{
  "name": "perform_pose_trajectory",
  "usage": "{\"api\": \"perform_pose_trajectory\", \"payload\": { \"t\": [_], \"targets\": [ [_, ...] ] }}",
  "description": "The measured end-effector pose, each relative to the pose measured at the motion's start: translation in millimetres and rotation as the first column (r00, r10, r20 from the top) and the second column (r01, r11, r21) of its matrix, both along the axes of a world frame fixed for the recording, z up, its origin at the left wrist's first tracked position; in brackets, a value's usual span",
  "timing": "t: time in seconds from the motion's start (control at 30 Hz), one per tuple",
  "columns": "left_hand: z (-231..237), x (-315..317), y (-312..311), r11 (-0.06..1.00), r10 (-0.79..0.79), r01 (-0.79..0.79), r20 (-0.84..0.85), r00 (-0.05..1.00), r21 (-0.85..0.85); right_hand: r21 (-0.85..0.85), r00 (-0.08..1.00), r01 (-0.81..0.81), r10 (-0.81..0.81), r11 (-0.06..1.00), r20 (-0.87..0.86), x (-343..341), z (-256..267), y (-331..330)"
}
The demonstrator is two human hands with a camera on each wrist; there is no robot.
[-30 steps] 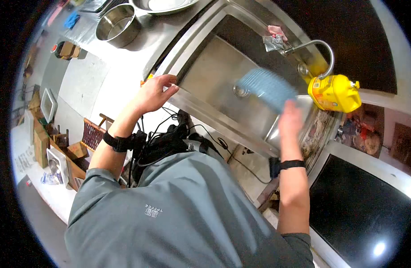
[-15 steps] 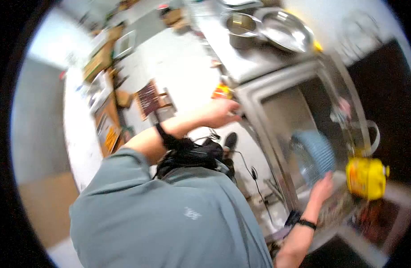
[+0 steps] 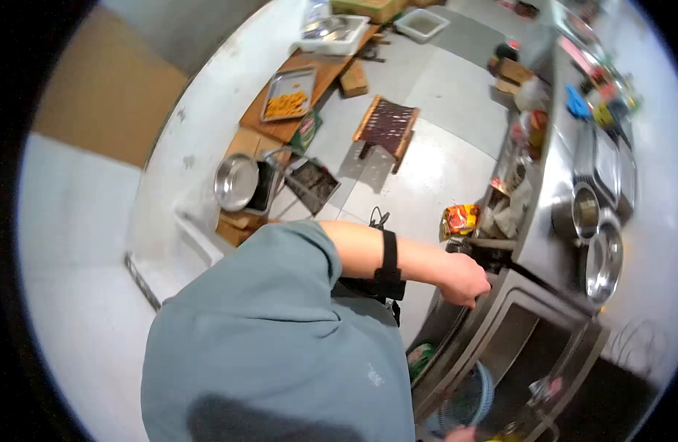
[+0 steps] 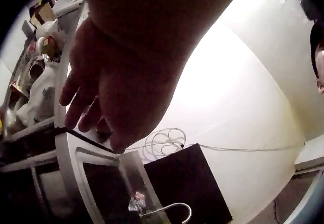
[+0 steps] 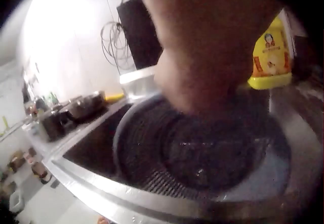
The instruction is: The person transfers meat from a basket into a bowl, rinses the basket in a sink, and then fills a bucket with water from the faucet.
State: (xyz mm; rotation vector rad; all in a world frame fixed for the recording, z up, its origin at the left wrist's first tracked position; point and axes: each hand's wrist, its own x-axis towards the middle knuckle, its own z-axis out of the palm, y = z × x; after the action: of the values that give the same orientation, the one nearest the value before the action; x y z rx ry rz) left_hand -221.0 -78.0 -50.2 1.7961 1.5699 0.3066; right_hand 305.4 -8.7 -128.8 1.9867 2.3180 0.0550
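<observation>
The metal desk (image 3: 542,225) carries a wide steel bowl (image 3: 603,261) and a smaller pot (image 3: 575,212) near the corner closest to the sink (image 3: 477,335). A blue ribbed basket (image 5: 202,155) is over the sink's front edge, toward the right end, with a yellow jug (image 5: 273,57) beyond it. The right hand (image 5: 187,90) is clamped on the basket's rim, fingertips hidden. The left hand (image 3: 466,280) is at the sink's front left corner, its fingers loosely bent and slightly apart.

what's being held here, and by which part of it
The basket, by its rim, in the right hand's grip. The left hand appears to hold nothing.
</observation>
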Motion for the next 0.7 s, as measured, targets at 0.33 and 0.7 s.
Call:
{"api": "perform_pose_trajectory", "payload": {
  "t": [0.33,0.7],
  "targets": [
    [-9,-95,-23,0.98,0.143,-0.157,0.119,0.983,0.123,-0.501,0.568,0.119,-0.473,0.857,-0.673,-212,48,52],
    [-20,-176,-59,0.842,0.513,-0.535,0.403,0.758,-0.068,-0.755,0.26,-0.105,-0.715,0.647,-0.649,-347,70,116]
  ]
}}
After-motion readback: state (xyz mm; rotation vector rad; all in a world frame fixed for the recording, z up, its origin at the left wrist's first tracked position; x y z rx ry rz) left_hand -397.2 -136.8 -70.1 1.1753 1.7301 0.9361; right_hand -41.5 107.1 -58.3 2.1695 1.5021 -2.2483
